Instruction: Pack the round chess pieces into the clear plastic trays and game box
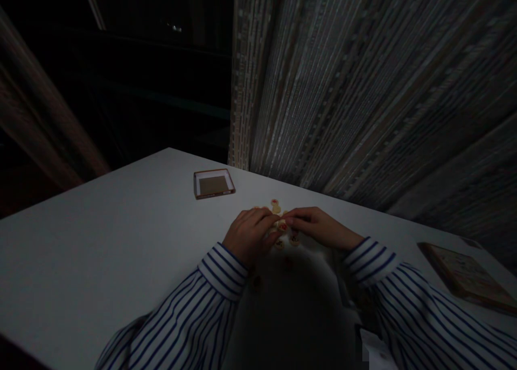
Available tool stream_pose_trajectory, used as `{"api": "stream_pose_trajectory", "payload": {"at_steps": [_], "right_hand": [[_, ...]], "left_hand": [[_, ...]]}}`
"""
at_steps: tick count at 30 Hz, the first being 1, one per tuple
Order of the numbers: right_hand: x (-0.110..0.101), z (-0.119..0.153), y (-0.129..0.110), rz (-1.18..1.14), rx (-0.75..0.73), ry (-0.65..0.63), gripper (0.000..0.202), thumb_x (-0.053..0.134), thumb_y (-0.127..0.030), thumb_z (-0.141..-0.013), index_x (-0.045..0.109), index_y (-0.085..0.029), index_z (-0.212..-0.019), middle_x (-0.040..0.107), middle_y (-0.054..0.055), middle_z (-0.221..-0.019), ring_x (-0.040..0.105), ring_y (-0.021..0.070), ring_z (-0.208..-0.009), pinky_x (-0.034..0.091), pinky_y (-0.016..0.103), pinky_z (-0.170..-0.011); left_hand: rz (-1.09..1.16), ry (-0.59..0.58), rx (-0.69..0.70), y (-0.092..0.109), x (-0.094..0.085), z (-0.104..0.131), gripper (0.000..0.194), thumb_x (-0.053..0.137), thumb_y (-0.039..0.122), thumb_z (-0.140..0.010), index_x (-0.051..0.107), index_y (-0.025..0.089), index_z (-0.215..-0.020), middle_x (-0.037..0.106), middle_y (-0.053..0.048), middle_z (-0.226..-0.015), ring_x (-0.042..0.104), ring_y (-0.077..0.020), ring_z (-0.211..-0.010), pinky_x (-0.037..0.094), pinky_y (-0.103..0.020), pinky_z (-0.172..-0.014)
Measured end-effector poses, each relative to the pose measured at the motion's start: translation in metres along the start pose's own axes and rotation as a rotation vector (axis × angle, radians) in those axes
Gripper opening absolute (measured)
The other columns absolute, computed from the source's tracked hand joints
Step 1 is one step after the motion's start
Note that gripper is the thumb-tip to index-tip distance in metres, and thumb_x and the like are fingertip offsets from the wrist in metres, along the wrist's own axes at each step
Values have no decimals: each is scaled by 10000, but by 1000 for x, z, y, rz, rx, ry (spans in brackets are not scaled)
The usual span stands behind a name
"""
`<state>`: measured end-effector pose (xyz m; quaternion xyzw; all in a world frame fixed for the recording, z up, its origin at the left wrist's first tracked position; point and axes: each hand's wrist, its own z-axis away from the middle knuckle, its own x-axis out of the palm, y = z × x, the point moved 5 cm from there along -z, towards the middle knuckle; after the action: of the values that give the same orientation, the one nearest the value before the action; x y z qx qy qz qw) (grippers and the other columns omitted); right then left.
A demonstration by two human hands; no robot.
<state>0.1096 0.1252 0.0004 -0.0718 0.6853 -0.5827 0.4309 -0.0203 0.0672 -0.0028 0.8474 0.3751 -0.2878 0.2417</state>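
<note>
Round pale game pieces with red or dark characters lie in a small cluster on the white table. One red-marked piece (pixel 283 227) is between the fingertips of my two hands. My left hand (pixel 251 233) curves over the cluster from the left, its fingers bent around pieces that they partly hide. From the right, my right hand (pixel 319 225) pinches at the edge of the red-marked piece. Two dark-marked pieces (pixel 294 241) lie just below the fingers, and another red-marked piece (pixel 275 202) is at the back of the cluster.
A shallow open box (pixel 196 186) sits toward the back of the white table (pixel 121 235). At the right lies a flat box with a patterned top (pixel 468 273). Striped curtains (pixel 343 90) hang along the back edge. A pale object (pixel 375 348) shows at the bottom right.
</note>
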Motion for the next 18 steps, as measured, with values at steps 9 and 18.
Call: {"api": "stream_pose_trajectory", "payload": {"at_steps": [9,18], "right_hand": [[5,1,-2,-67,38,26,270,514,-408,-762,562,-144,-792,508,-29,-597,468,89,-550,403,247,-554],[5,3,0,-139,31,22,267,561,-385,-736,557,-166,-889,563,-25,-648,507,84,-539,432,241,-541]], "left_hand": [[4,29,19,2,-1,-1,183,524,294,-785,612,163,-878,630,-69,-837,579,-173,-775,459,-318,-668],[18,44,7,1,-2,-1,186,525,301,-776,612,163,-867,641,-64,-845,589,-170,-786,454,-316,-674]]}}
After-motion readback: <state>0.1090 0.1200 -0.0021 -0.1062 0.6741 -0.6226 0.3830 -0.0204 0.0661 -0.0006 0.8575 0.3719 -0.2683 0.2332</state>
